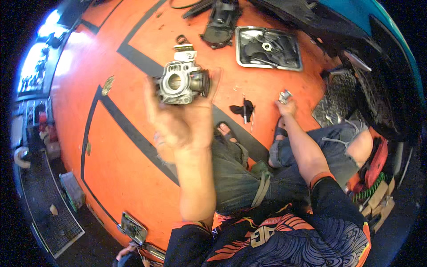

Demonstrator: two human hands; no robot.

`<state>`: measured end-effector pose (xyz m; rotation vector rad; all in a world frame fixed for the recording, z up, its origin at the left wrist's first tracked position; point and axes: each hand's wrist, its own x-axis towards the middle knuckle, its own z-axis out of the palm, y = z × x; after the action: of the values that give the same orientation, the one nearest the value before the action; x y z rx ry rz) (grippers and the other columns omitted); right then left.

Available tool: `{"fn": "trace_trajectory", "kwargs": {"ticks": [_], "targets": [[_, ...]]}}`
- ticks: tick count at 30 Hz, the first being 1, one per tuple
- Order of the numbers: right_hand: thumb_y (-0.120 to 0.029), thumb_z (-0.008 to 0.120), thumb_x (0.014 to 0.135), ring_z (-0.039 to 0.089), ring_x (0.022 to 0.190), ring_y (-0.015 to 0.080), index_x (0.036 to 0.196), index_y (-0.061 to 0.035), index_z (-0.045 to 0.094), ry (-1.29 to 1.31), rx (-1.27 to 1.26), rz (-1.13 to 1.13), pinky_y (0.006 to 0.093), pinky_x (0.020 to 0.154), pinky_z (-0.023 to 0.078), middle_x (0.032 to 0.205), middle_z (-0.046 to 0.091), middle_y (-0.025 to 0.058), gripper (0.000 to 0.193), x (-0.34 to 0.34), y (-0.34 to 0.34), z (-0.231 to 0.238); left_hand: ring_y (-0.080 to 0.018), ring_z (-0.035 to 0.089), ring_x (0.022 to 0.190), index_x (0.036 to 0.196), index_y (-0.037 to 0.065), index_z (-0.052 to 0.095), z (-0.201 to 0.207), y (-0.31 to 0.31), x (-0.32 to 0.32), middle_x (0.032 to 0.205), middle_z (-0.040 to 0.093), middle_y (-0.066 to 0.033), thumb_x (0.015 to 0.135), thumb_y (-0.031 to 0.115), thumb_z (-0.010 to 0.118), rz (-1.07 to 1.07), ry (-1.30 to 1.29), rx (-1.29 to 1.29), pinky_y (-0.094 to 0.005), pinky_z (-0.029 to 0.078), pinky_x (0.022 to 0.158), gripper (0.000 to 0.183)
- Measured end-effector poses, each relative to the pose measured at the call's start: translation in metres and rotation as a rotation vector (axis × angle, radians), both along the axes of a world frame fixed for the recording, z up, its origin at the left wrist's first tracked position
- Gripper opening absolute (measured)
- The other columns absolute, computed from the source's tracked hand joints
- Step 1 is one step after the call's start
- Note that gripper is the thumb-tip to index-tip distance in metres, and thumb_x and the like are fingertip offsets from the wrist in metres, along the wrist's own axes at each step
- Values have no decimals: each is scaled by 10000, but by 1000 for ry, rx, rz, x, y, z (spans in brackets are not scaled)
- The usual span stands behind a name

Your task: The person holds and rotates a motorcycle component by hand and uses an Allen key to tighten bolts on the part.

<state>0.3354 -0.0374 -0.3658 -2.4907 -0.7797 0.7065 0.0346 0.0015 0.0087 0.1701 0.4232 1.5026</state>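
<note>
My left hand (180, 127) is raised toward the camera and blurred by motion. It grips a silver throttle body (189, 91) with a round bore, its fingers spread along both sides of the metal. Lower and farther to the right, my right hand (287, 107) is closed around a small silver metal part (284, 95), whose kind I cannot make out. On the orange floor between the two hands lie a black piece of cloth or rubber (238, 109) and a thin screwdriver-like tool (245, 111).
A metal tray (268, 66) with dark parts and a nut stands ahead, beside a black plastic housing (219, 31). Small pieces and a black ring (181, 39) lie beyond the throttle body. A dark vehicle body (378, 75) borders the right. Another person's hand (124, 252) shows at lower left.
</note>
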Motion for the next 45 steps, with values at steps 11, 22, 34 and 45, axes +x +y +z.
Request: {"fn": "trace_trajectory", "kwargs": {"ticks": [11, 22, 34, 45], "targets": [[-342, 803, 604, 696, 789, 313, 843, 7, 726, 165, -72, -165, 408, 701, 532, 882, 722, 184, 431, -19, 10, -12, -329, 619, 979, 1039, 88, 615, -5, -8, -10, 1033, 650, -140, 944, 420, 505, 88, -44, -33, -651, 321, 1064, 362], [-37, 684, 791, 651, 647, 230, 978, 17, 408, 428, 526, -234, 374, 542, 546, 820, 629, 169, 338, 36, 50, -9, -308, 612, 999, 1095, 83, 590, -2, -2, 9, 1077, 639, -102, 883, 516, 556, 100, -109, 1, -655, 306, 1068, 484], [43, 612, 803, 619, 667, 125, 1026, -26, 510, 850, 630, 585, 237, 473, 472, 819, 603, 61, 255, -52, 61, 364, -288, 623, 1047, 1252, 46, 515, 7, -17, 12, 1131, 614, -96, 920, 299, 509, 178, 196, 131, -608, 407, 1006, 417], [4, 623, 789, 533, 623, 44, 1371, -117, 500, 868, 468, 788, 166, 436, 389, 968, 558, 25, 607, -75, 13, 457, -199, 462, 1125, 1421, -44, 287, 0, -26, 19, 1250, 427, -140, 718, -35, 524, 252, 868, 394, -354, 377, 1010, 742]]}}
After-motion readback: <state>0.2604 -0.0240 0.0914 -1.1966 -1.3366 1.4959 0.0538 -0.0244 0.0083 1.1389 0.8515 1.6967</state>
